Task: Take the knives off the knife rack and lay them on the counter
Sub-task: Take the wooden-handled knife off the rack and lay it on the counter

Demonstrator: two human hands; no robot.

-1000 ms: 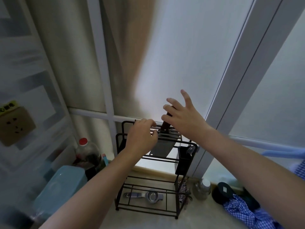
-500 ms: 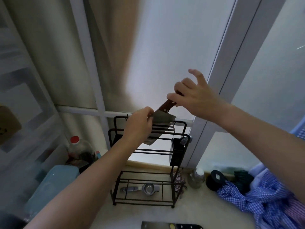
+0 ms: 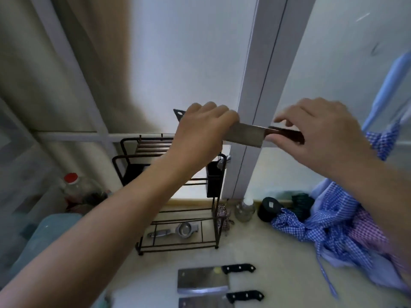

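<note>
A cleaver with a brown wooden handle (image 3: pixel 243 136) is held level in the air above the black wire knife rack (image 3: pixel 169 174). My right hand (image 3: pixel 320 132) pinches its handle. My left hand (image 3: pixel 204 132) is closed over the far part of the blade, whose hole-punched corner sticks out past my knuckles. Two cleavers with black handles lie flat on the pale counter (image 3: pixel 278 263) near the front edge: one (image 3: pixel 206 280) and another (image 3: pixel 213 300) just below it, partly cut off by the frame.
A metal squeezer (image 3: pixel 175 230) lies on the rack's bottom shelf. A black utensil cup (image 3: pixel 214 178) hangs on its right side. A small jar (image 3: pixel 244 208), a dark round lid (image 3: pixel 270 208) and checked blue cloth (image 3: pixel 333 230) sit right. A red-capped bottle (image 3: pixel 75 187) and teal box (image 3: pixel 37 236) stand left.
The wooden-handled cleaver has come up out of the rack and turned from tilted to level, moving right. The view dropped, and the two knives on the counter came into sight.
</note>
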